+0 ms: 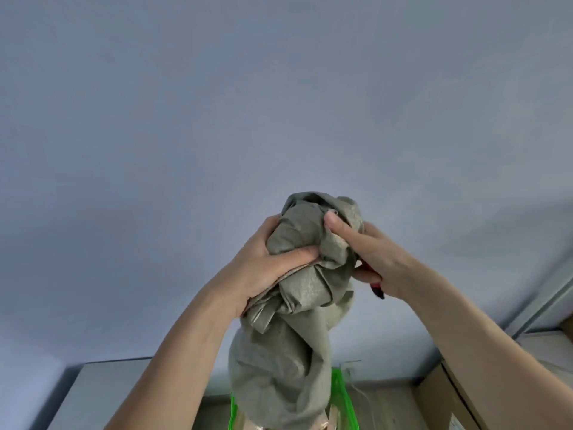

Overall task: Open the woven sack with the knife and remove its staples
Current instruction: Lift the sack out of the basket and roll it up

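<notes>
Gripping bunched sack [297, 274], both hands hide its staples; knife [376, 290] mostly hidden

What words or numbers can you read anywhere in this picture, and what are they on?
None: there is no readable text in this view.
The woven sack, gripped by the left hand and the right hand, shows plain grey-green cloth.
The red and black knife handle under the right hand shows no marking.
The green-edged bag below is too cut off to tell.
</notes>
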